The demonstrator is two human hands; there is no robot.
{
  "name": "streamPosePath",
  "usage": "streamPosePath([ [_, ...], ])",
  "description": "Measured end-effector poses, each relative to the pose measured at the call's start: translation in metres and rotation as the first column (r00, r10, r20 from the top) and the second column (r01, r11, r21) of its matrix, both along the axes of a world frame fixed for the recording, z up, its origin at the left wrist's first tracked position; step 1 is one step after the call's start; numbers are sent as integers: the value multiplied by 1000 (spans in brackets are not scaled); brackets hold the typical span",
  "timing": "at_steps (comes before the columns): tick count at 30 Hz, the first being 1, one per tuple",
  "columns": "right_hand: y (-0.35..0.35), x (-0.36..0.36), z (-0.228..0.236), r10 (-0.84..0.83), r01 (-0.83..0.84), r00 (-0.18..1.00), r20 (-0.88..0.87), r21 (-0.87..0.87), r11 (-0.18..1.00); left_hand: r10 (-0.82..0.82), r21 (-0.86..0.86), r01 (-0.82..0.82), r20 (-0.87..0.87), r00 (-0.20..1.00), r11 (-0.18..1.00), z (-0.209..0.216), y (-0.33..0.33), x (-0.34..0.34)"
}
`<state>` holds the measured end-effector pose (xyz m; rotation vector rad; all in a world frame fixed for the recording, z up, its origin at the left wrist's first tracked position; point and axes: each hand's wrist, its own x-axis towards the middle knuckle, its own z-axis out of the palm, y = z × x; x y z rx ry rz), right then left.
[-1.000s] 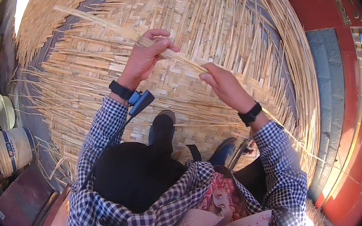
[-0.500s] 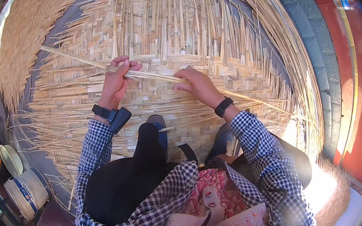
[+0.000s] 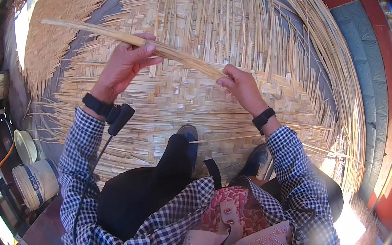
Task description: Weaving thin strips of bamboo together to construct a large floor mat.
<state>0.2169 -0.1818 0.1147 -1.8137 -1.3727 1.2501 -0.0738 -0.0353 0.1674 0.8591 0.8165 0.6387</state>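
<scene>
A long, pale reed strip (image 3: 185, 57) slants across in front of me, raised above a partly woven reed mat (image 3: 187, 91). My left hand (image 3: 127, 61) grips it near its middle, thumb on top and fingers curled under. Its far-left part sticks out beyond that hand toward the upper left. At the right end, my right hand (image 3: 240, 85) pinches the strip between thumb and fingers. Below both hands, the mat shows a tight zigzag weave, with loose reed ends fanning out along its left, far and right edges.
Long loose reeds (image 3: 342, 75) curve in a bundle along the right. Another woven piece (image 3: 56, 37) lies far left. My shoes (image 3: 188, 135) rest on the mat. A white bucket (image 3: 37, 183) and a pale basin (image 3: 25, 146) stand at left; a grey-green padded strip (image 3: 360, 63) lies at right.
Both hands have risen with the reed strip, which looks nearer and larger. My right hand has moved rightward along with the strip's end, and the view has shifted slightly.
</scene>
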Motion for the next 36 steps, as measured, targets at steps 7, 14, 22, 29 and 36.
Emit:
streamPosePath([
  [7,7,16,16,100,-255,894,-438,-312,915,11,553,60,-124,992,831,1,67,14],
  [14,-33,59,5,-327,318,935,-134,-82,944,-426,4,480,-457,781,877,-114,95,95],
  [22,2,40,-14,-418,420,873,-253,-47,906,49,516,376,-635,771,770,-201,100,145],
  [29,17,20,-47,-477,467,819,-320,-112,877,-332,-73,324,-275,902,943,-152,116,145],
  [36,45,-5,-66,-517,560,769,-375,6,829,-192,-265,239,192,962,934,-104,87,141],
])
